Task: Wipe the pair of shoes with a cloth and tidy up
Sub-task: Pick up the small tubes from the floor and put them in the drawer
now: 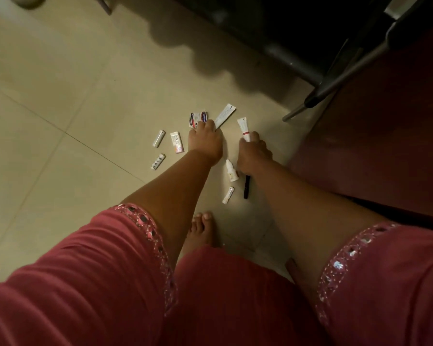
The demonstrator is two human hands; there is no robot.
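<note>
So this looks like the tidy-up half of the job, because there are no shoes and no cloth anywhere in view, just a scatter of little toiletry bits on the tiled floor (60, 101). I'll use the plaster packet (198, 119) as the reference since it's the most readable thing there. The left hand (205, 139) is reaching down right at the near edge of that packet, fingers bent over where the packet meets the flat white sachet (225, 115) just to its right; looks like it's pinching or scooping one of them, but honestly I can't tell which, or whether it has a real hold yet. The right hand (253, 152) is further right of the packet and has its fingers wrapped round a white tube with a red band (243, 128), cap end sticking up out of the fist, so that one's already collected. Probably using both hands to gather quicker. Left of the packet there's a small printed box (177, 142) and two little white tubes (159, 138) and (158, 161), all lying apart from each other. Nearer the person than the packet, under the right wrist, sit a small dropper bottle (231, 170), a black pen-like stick (247, 186) and another small white tube (228, 195), close to a bare foot (202, 229). A dark chair frame (318, 78) stands beyond and right of the packet. My guess is the stuff spilled together, hence the tight cluster, and plenty is left to pick up.
</note>
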